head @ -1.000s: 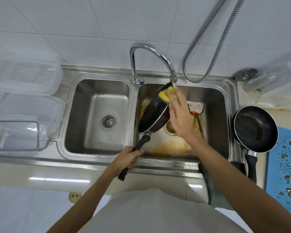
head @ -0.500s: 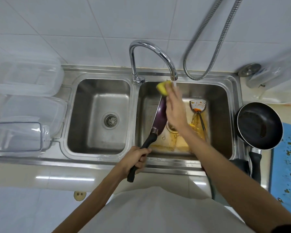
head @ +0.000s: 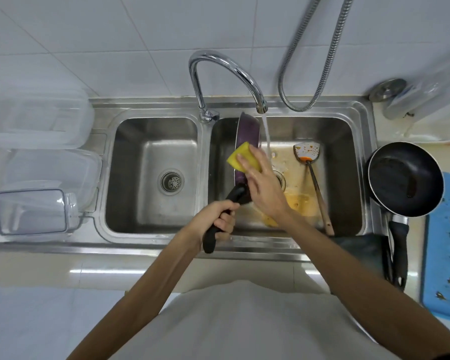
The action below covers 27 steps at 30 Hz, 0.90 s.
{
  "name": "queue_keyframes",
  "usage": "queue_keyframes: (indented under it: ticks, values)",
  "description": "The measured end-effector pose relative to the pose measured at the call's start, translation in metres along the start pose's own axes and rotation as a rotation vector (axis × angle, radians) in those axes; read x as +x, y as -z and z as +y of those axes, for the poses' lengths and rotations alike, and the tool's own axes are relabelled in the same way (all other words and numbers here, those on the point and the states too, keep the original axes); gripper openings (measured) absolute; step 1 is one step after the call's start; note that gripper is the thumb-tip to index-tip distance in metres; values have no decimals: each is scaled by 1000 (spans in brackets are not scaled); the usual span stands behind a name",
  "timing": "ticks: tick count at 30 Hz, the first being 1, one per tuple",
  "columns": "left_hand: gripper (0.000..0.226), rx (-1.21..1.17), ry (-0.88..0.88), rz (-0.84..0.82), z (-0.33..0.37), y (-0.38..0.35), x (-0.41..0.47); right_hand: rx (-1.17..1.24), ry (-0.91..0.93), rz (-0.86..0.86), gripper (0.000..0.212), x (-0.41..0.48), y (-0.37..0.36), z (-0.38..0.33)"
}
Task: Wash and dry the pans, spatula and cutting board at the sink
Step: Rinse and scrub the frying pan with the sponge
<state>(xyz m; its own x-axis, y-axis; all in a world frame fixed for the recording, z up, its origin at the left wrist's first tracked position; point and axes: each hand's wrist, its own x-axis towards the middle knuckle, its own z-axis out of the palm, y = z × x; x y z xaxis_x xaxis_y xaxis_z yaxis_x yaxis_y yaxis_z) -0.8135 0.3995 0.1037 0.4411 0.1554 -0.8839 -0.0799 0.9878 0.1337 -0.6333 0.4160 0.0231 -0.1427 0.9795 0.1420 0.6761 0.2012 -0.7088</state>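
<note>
Clear plastic containers (head: 37, 165): stacked on the drainboard, far left.
Left hand (head: 216, 222): fingers clenched round the black handle of the purple pan (head: 247, 141), held on edge in the right basin (head: 343, 152).
Right hand (head: 263, 183): fingers grasping a yellow sponge (head: 242, 158) against the pan's underside.
Faucet (head: 226, 71): running, stream just beside the pan.
Spatula (head: 309, 162): lying in the right basin.
Black pan (head: 404, 178): on the counter, right of the sink.
Blue cutting board (head: 447, 242): far right, soiled.

Purple pan (head: 246, 133) on edge in right basin (head: 343, 152), underside facing right, yellow sponge (head: 238, 158) pressed against it. Greasy spatula (head: 312, 178) flat on basin floor, handle toward front. Black pan (head: 404, 178) upright on right counter, handle forward. Blue cutting board (head: 447, 242) just beyond, spattered.
</note>
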Motion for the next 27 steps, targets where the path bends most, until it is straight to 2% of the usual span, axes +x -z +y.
queue_keyframes:
  ticks: [4,6,11,14,16,19,23,27]
  values:
    - [28,59,21,32,5,-4,-4,150,-291,79,53,48,19,7]
    - [28,39,36,24,8,-8,-6,208,-346,73,51,66,24,15]
    - [26,-161,88,-91,19,-20,-5,190,-101,-19,50,35,4,4]
    - [27,-229,128,-157,19,-21,-3,244,-132,54,47,-4,-3,5]
    - [29,-273,150,-214,19,-18,-1,280,-222,118,49,-29,-8,7]
    - [26,-328,163,-310,20,-13,-3,396,-486,182,50,-48,-15,29]
    - [26,-266,170,-311,16,-9,-13,525,-802,141,48,-31,-9,71]
    - [27,-165,204,-301,12,-4,-23,509,-831,93,46,26,9,84]
